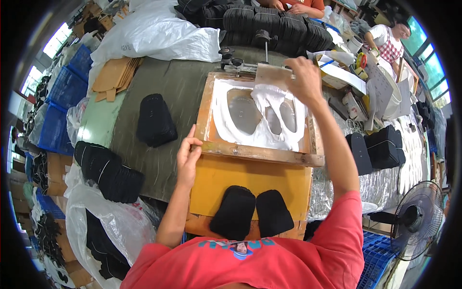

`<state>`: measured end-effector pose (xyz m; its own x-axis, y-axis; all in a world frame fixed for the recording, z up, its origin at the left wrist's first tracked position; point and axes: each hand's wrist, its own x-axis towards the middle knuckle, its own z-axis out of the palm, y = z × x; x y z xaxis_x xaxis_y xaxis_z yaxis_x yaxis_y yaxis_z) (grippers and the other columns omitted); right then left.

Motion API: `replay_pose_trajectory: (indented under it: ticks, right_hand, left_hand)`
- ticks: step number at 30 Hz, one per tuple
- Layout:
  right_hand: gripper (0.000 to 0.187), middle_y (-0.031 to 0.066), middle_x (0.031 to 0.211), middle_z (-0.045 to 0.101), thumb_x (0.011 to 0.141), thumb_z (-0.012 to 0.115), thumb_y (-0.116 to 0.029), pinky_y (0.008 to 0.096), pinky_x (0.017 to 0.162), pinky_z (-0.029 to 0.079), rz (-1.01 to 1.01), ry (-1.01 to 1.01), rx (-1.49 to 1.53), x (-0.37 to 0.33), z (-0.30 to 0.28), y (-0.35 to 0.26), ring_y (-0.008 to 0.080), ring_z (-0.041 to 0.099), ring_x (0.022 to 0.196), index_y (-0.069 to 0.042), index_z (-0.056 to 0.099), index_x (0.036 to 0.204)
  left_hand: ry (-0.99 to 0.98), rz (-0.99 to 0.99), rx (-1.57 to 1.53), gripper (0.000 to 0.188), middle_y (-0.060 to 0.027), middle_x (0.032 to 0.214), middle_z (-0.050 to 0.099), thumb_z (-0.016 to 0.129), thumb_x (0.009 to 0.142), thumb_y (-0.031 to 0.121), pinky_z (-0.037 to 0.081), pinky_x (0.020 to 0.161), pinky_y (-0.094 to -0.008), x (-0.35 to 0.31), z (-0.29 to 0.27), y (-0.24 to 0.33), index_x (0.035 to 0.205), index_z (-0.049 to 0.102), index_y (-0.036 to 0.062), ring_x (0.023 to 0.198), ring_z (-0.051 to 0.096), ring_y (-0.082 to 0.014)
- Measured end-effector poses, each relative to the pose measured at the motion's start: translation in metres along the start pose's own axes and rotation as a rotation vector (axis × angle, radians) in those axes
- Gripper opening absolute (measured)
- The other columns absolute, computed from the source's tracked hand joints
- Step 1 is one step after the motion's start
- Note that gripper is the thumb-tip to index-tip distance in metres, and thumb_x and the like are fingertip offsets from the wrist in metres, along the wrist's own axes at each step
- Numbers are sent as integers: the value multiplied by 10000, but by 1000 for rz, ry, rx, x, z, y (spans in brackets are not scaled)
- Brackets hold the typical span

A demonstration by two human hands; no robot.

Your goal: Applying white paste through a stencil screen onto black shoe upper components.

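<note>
Gripping one scraper point(271, 76) in right fingers point(293, 65), left fingers point(194, 141) on one frame point(260, 152)

My scraper point(272, 76) is tan, the paste point(255, 138) white, the frame point(260, 152) brown, the pieces point(233, 212) black, my shirt point(303, 262) red, a co-worker's apron point(389, 50) red-and-white checked.

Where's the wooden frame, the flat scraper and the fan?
Wooden frame point(262, 152), head view: its near bar.
Flat scraper point(272, 76), head view: its broad face.
Fan point(412, 217), head view: its dark middle.
</note>
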<state>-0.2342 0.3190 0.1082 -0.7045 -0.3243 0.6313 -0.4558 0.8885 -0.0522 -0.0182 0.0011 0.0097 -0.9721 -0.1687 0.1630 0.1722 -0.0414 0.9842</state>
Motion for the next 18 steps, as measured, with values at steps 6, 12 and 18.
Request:
replay_pose_trajectory:
  ticks: [6, 12, 18]
  right_hand:
    - [212, 46, 840, 686, 889, 547, -36, 254, 732, 484, 403, 91, 474, -48, -140, 56, 102, 610, 773, 8, 690, 1039]
    - [166, 156, 898, 698, 874, 585, -43, 359, 783, 511, 642, -149, 636, -149, -63, 76, 258, 658, 865, 9, 678, 1001]
    - [317, 154, 1054, 695, 822, 727, -118, 414, 896, 492, 296, -191, 299, -131, 23, 3, 320, 637, 1027, -16, 660, 1115]
  left_hand:
    - [7, 368, 217, 278, -144, 1460, 462, 445, 1015, 202, 324, 1069, -333, 49, 11, 85, 1239, 528, 58, 1281, 440, -200]
    - [-13, 429, 279, 315, -82, 1283, 534, 424, 1031, 214, 356, 1010, -298, 87, 24, 114, 1276, 508, 34, 1139, 474, -136]
    - [120, 227, -82, 367, -93, 1239, 613, 469, 1025, 264, 370, 1036, -335, 88, 6, 57, 1274, 550, 7, 1161, 544, -163]
